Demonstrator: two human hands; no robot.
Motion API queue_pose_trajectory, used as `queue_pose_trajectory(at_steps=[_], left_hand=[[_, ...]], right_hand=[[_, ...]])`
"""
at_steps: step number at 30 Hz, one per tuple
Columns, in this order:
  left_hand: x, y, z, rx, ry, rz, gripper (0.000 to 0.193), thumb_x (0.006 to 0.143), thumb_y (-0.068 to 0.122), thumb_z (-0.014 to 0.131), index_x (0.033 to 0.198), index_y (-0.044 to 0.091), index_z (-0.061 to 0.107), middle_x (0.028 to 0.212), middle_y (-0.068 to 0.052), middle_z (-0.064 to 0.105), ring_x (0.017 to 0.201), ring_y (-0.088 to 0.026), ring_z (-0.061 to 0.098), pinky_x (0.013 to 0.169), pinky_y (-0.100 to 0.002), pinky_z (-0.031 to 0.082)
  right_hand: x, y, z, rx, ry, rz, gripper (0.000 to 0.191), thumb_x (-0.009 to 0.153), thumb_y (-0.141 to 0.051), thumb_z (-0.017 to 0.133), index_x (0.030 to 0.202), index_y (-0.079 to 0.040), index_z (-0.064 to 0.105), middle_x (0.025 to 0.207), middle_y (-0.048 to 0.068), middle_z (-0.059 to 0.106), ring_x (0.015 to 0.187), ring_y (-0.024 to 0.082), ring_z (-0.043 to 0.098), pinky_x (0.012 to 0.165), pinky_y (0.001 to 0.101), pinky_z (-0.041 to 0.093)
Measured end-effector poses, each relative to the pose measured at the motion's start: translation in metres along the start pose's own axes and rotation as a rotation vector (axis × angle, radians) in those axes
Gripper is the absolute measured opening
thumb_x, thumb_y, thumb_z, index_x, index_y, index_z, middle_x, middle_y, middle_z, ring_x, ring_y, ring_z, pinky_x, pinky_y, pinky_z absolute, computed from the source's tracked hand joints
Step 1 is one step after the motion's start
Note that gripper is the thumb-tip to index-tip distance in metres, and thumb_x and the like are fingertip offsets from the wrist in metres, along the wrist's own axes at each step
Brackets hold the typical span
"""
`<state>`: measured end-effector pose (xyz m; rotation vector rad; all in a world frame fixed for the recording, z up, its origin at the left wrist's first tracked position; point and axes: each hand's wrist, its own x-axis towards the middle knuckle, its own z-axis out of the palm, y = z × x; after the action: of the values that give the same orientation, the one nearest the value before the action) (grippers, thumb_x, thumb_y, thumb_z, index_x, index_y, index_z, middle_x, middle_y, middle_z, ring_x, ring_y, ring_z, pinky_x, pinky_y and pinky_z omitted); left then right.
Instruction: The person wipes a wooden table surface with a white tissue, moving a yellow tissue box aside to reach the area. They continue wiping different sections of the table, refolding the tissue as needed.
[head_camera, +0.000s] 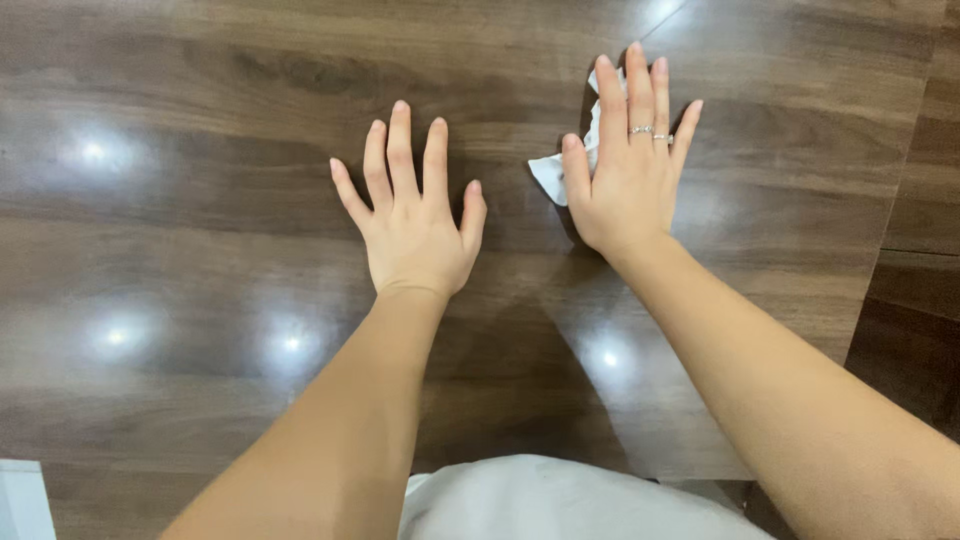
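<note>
Two hands lie flat on a dark wooden table (200, 250).
Her left hand (412, 215) rests palm-down, fingers spread, holding nothing. Her right hand (630, 165), rings on two fingers, presses flat on a crumpled white tissue (553, 175), which pokes out beside the thumb and past the fingertips.

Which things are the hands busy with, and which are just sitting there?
Busy with:
- right hand, pressed flat on a crumpled white paper tissue
- left hand, spread flat on the dark brown wooden tabletop

Just there:
- white object's corner, bottom left
- pale grey cloth, bottom edge
</note>
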<state>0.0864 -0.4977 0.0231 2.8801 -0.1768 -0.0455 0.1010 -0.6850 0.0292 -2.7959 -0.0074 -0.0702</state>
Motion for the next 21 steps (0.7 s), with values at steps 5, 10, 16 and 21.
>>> queue_pose_trajectory(at_steps=[5, 10, 16, 21], left_hand=[[0.002, -0.001, 0.006, 0.022, -0.015, -0.011, 0.068, 0.101, 0.049, 0.051, 0.159, 0.018, 0.037, 0.169, -0.01, 0.017, 0.155, -0.031, 0.015, 0.122, -0.067, 0.005], [0.003, -0.003, 0.008, 0.031, -0.023, -0.011, 0.066, 0.101, 0.05, 0.05, 0.16, 0.02, 0.037, 0.169, -0.01, 0.016, 0.155, -0.03, 0.015, 0.123, -0.067, 0.004], [0.005, -0.003, 0.008, 0.034, -0.024, -0.014, 0.067, 0.1, 0.05, 0.049, 0.159, 0.02, 0.038, 0.169, -0.01, 0.016, 0.155, -0.031, 0.016, 0.123, -0.067, 0.005], [0.006, -0.004, 0.01, 0.044, -0.026, -0.018, 0.066, 0.099, 0.05, 0.05, 0.158, 0.021, 0.038, 0.169, -0.01, 0.017, 0.155, -0.03, 0.017, 0.123, -0.067, 0.006]], right_hand=[[-0.022, 0.019, -0.01, -0.01, -0.104, -0.042, 0.068, 0.106, -0.032, 0.053, 0.166, -0.012, 0.029, 0.174, 0.019, 0.02, 0.162, 0.04, 0.013, 0.124, 0.0694, 0.002], [-0.033, 0.05, -0.028, -0.068, -0.117, 0.1, 0.066, 0.105, -0.03, 0.048, 0.163, -0.008, 0.028, 0.173, 0.022, 0.017, 0.161, 0.04, 0.01, 0.123, 0.0696, 0.0], [0.029, 0.043, -0.024, -0.055, -0.081, 0.252, 0.069, 0.108, -0.03, 0.046, 0.167, -0.004, 0.02, 0.174, 0.024, 0.01, 0.161, 0.043, 0.002, 0.122, 0.0724, -0.003], [0.06, -0.001, -0.014, -0.071, -0.082, 0.128, 0.072, 0.109, -0.035, 0.05, 0.168, -0.006, 0.019, 0.174, 0.022, 0.009, 0.161, 0.041, 0.004, 0.122, 0.0726, -0.003]])
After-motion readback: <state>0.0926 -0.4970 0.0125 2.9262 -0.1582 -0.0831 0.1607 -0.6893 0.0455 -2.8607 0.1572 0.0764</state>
